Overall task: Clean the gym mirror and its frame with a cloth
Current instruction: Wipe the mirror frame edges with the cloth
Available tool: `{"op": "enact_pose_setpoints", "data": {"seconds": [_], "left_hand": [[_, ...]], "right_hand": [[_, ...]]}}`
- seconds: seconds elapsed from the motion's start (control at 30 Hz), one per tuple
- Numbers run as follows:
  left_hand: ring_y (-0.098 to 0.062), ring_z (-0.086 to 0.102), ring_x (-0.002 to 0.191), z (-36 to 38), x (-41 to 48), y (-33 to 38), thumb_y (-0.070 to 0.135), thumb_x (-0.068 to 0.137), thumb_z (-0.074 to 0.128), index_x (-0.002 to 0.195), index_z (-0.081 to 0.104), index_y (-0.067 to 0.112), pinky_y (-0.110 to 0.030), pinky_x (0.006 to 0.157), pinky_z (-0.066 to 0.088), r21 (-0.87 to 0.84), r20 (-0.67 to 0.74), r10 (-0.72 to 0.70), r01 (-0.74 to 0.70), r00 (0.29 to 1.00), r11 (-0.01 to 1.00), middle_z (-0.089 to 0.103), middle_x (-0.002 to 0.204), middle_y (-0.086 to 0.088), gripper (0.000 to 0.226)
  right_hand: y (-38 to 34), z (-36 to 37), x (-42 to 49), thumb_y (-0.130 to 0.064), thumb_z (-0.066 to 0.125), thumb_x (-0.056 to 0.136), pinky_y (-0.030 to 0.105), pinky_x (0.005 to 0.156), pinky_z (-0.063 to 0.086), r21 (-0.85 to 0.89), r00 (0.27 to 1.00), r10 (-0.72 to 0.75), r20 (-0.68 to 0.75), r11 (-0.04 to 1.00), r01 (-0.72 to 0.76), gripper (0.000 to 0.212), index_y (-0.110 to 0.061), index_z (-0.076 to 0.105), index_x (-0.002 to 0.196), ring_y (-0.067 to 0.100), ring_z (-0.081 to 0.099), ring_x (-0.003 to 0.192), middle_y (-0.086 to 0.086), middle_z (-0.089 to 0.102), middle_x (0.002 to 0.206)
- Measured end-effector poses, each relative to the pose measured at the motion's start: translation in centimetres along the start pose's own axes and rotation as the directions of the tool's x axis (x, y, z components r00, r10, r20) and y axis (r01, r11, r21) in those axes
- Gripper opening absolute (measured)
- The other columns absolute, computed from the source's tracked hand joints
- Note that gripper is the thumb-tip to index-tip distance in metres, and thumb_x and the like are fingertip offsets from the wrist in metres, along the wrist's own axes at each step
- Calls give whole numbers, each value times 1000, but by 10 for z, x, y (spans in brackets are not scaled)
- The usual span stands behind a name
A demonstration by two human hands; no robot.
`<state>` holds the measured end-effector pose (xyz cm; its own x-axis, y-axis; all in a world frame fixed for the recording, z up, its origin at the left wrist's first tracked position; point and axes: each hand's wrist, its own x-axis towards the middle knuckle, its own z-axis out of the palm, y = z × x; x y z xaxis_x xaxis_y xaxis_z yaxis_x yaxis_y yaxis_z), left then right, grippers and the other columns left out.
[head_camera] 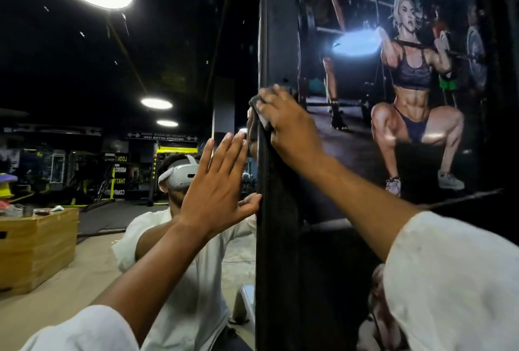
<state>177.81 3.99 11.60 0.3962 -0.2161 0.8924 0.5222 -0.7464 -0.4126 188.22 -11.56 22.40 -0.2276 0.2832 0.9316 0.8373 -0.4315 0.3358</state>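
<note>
- The cloth (258, 109) is a small grey rag, soft and bunched. It sits under the fingers of the right grip (283, 123), which curl over it and clamp it against the edge of the frame (272, 252). One fold pokes out on the mirror side of the knuckles.
- Held like that, with the rag wrapped round the corner, I'd say it is meant to wipe the frame's front and its inner lip in a single pass.
- The frame is a tall black upright, matt and slightly rough-looking. It runs straight above and below the right grip, and most of its length lies beneath it.
- The mirror (168, 56) begins just beyond the fingertips of that grip, on the far side of the frame. Its glass is smooth and glossy.
- The left grip (216, 182) is released and holds nothing. Its palm is spread flat on the glass, lower than the right grip, with the thumb touching the frame's edge. It looks like a brace to steady the reach, though a bare palm may leave prints there.
- On the wrist side of the right grip hangs a shiny printed poster (407, 84) of a squatting lifter, catching lamp glare.
- The reflection gives back round ceiling lamps, a white headset (179, 176) behind the left grip, and a plain wooden box (36, 244) well off to that side.
</note>
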Motion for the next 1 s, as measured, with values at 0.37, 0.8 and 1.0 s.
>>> {"op": "enact_pose_setpoints", "data": {"seconds": [0.37, 0.8, 1.0], "left_hand": [[-38, -3, 165, 7, -68, 15, 91, 92, 35, 169, 10, 4, -65, 129, 12, 72, 148, 175, -187, 973, 980, -1, 177, -20, 119], [-38, 1, 165, 10, -88, 29, 91, 92, 37, 169, 12, 4, -67, 128, 14, 68, 133, 169, -179, 977, 981, -2, 177, -21, 118], [-36, 5, 165, 21, -101, 38, 84, 95, 45, 169, 16, 5, -66, 128, 18, 61, 93, 132, -138, 987, 989, 5, 177, -19, 112]], "right_hand": [[-17, -15, -136, 3, 62, 92, 57, 118, 41, 74, 963, -250, 101, 967, 243, 46, -4, 66, 137, 36, 49, 145, 15, 61, 148], [-56, 28, -241, 16, 39, 79, 51, 126, 32, 296, 991, 107, 75, 947, -125, 76, -4, 52, 152, 29, 32, 157, 11, 45, 163], [-31, -8, -169, 22, 50, 74, 47, 124, 37, 294, 990, 123, -69, 951, -97, 75, -2, 59, 145, 30, 47, 148, 13, 56, 153]]}}
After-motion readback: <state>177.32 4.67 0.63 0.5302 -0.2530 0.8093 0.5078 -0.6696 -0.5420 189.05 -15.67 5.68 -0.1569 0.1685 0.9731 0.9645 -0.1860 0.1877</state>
